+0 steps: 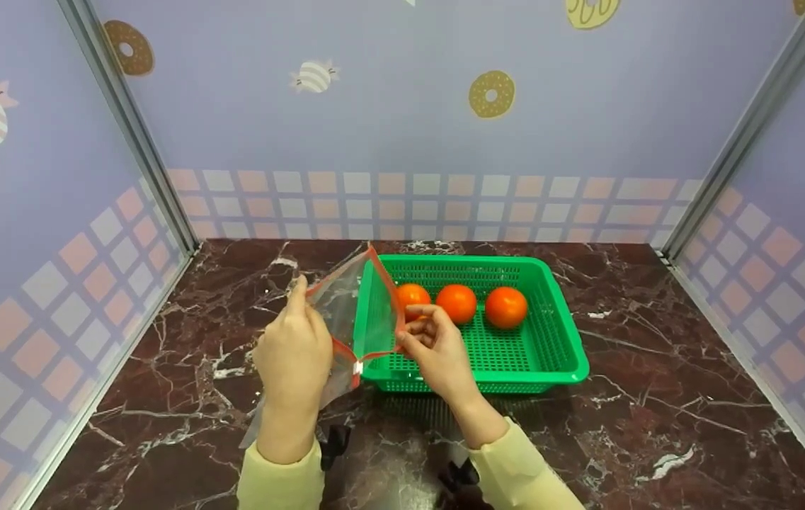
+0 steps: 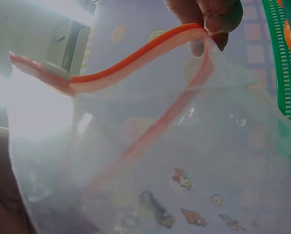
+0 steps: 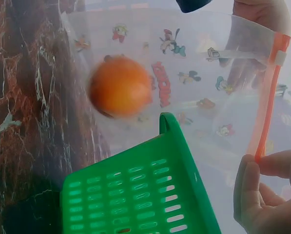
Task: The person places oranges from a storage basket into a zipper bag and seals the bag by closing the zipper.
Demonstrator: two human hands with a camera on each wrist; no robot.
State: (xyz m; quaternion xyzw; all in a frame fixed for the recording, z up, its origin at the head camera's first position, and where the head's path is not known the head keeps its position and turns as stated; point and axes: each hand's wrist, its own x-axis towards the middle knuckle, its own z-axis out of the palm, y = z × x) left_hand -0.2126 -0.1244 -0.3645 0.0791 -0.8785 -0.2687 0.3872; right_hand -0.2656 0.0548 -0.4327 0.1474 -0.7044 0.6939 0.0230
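A clear zip bag (image 1: 345, 304) with orange-red zip strips and a white slider (image 1: 357, 367) stretches between both hands, its mouth spread wide. My left hand (image 1: 294, 354) holds the bag's left side, index finger pointing up; its other fingers are mostly hidden. At the right side of the mouth, my right hand (image 1: 441, 347) pinches the zip edge between thumb and fingers, over the basket. Cartoon prints cover the bag in the right wrist view, where a round orange-red fruit (image 3: 120, 87) shows blurred within the bag's outline. The left wrist view looks across the bag's mouth (image 2: 145, 73).
A green slotted basket (image 1: 565, 326) stands in the middle of the dark marbled table (image 1: 183, 397). Orange-red fruits (image 1: 505, 307) lie in a row inside it. Printed panels (image 1: 409, 127) enclose the back and both sides.
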